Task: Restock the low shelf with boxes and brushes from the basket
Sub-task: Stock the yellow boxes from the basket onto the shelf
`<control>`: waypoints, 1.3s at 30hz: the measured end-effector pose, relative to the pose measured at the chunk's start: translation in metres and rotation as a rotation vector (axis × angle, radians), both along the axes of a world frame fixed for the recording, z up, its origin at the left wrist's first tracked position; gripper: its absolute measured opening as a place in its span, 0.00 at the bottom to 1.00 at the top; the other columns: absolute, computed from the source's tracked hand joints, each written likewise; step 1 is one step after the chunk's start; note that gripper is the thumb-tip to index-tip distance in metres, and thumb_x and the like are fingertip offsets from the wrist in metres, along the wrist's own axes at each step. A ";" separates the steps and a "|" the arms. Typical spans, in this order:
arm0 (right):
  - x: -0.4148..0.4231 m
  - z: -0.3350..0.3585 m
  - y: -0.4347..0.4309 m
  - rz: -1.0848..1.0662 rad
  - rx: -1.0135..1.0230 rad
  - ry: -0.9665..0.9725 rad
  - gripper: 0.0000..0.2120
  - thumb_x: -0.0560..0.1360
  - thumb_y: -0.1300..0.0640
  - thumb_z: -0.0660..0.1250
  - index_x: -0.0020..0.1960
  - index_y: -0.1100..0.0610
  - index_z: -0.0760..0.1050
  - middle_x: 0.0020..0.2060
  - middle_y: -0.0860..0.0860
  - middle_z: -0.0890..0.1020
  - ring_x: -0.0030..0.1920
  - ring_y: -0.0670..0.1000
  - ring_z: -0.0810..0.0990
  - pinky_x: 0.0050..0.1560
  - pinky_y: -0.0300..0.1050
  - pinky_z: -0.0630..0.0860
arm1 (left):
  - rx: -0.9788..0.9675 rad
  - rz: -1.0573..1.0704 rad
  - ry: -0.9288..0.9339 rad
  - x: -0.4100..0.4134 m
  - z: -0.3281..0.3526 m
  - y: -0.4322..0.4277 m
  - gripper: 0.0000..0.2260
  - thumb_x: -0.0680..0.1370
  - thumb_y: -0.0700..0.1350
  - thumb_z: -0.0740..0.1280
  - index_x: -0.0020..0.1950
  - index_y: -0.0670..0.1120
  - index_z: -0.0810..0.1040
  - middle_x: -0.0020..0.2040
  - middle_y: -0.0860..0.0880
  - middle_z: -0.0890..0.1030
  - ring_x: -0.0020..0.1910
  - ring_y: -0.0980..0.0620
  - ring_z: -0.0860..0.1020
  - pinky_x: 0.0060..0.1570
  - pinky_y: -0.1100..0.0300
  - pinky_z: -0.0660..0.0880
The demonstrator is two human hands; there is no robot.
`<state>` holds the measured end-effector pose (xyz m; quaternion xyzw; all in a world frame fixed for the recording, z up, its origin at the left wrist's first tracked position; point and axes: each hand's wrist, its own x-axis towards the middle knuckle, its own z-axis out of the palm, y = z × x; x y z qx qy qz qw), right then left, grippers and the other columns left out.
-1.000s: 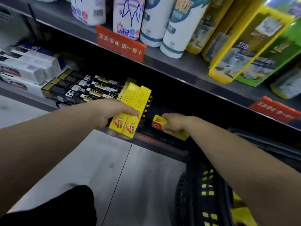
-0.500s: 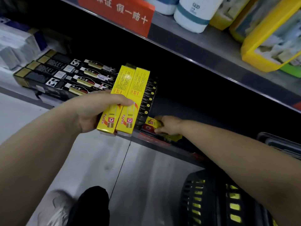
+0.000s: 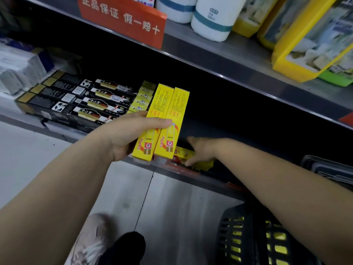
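My left hand (image 3: 131,133) grips two long yellow boxes (image 3: 168,121) side by side, held above the front edge of the low shelf (image 3: 191,174). My right hand (image 3: 202,150) lies on a third yellow box (image 3: 184,153) that rests flat on the low shelf just right of the held pair; its fingers look spread and fairly straight over the box. A black basket (image 3: 246,236) with yellow items showing through its slots stands on the floor at lower right.
Black boxes (image 3: 76,101) and pale yellow ones (image 3: 142,100) fill the low shelf's left part. White packs (image 3: 17,73) lie further left. The upper shelf (image 3: 219,60) overhangs, carrying white rolls, yellow packages and an orange sign (image 3: 122,18). A shoe (image 3: 95,241) stands on the floor.
The view has tilted down and closer to the low shelf. My right hand has loosened from gripping the third yellow box to lying over it on the shelf. My left hand keeps its two boxes.
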<state>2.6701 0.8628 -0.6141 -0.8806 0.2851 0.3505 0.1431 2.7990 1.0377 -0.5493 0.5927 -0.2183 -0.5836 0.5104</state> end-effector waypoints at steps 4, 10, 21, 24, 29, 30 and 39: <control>-0.008 0.064 -0.005 -0.156 0.238 -0.578 0.60 0.57 0.48 0.80 0.76 0.50 0.44 0.74 0.51 0.58 0.71 0.50 0.63 0.67 0.42 0.68 | 0.003 -0.039 0.008 -0.002 -0.002 -0.006 0.20 0.63 0.48 0.71 0.53 0.48 0.77 0.35 0.48 0.85 0.29 0.52 0.83 0.22 0.62 0.74; -0.022 0.083 0.014 -0.148 0.282 -0.859 0.45 0.52 0.50 0.82 0.62 0.48 0.61 0.58 0.48 0.73 0.58 0.47 0.74 0.59 0.45 0.75 | 0.033 -0.051 -0.013 -0.016 -0.009 -0.015 0.24 0.59 0.49 0.74 0.55 0.49 0.77 0.40 0.46 0.86 0.32 0.49 0.84 0.23 0.61 0.75; -0.047 0.040 -0.064 -0.185 -0.185 -0.106 0.19 0.75 0.47 0.67 0.62 0.52 0.68 0.44 0.50 0.75 0.43 0.50 0.74 0.38 0.42 0.69 | 0.040 0.088 -0.183 0.010 -0.009 -0.004 0.35 0.53 0.59 0.73 0.59 0.54 0.77 0.53 0.49 0.80 0.63 0.43 0.74 0.61 0.47 0.70; -0.041 0.020 -0.071 -0.169 -0.236 -0.028 0.19 0.76 0.52 0.66 0.65 0.54 0.68 0.47 0.52 0.75 0.45 0.51 0.73 0.44 0.41 0.67 | 0.038 0.064 -0.208 0.008 -0.011 -0.006 0.36 0.56 0.58 0.73 0.64 0.52 0.75 0.53 0.49 0.80 0.61 0.42 0.75 0.56 0.52 0.71; -0.035 -0.014 -0.049 -0.168 -0.085 0.052 0.21 0.78 0.48 0.62 0.69 0.50 0.63 0.52 0.51 0.75 0.48 0.51 0.73 0.47 0.41 0.67 | 0.053 0.107 -0.312 0.010 -0.021 -0.010 0.23 0.66 0.57 0.73 0.56 0.57 0.68 0.46 0.56 0.71 0.48 0.53 0.72 0.43 0.59 0.66; -0.033 -0.018 -0.044 -0.150 -0.046 0.069 0.22 0.78 0.47 0.60 0.70 0.50 0.61 0.57 0.52 0.76 0.51 0.52 0.74 0.50 0.41 0.68 | 0.058 0.107 -0.319 0.011 -0.023 -0.011 0.21 0.67 0.57 0.73 0.55 0.56 0.69 0.45 0.57 0.71 0.48 0.52 0.72 0.43 0.59 0.66; -0.019 -0.001 -0.027 -0.059 -0.118 0.119 0.49 0.68 0.47 0.74 0.76 0.58 0.47 0.72 0.59 0.64 0.69 0.58 0.67 0.65 0.47 0.68 | 0.065 0.057 -0.390 0.002 -0.020 -0.019 0.18 0.68 0.55 0.74 0.54 0.51 0.77 0.52 0.47 0.81 0.49 0.49 0.80 0.49 0.54 0.76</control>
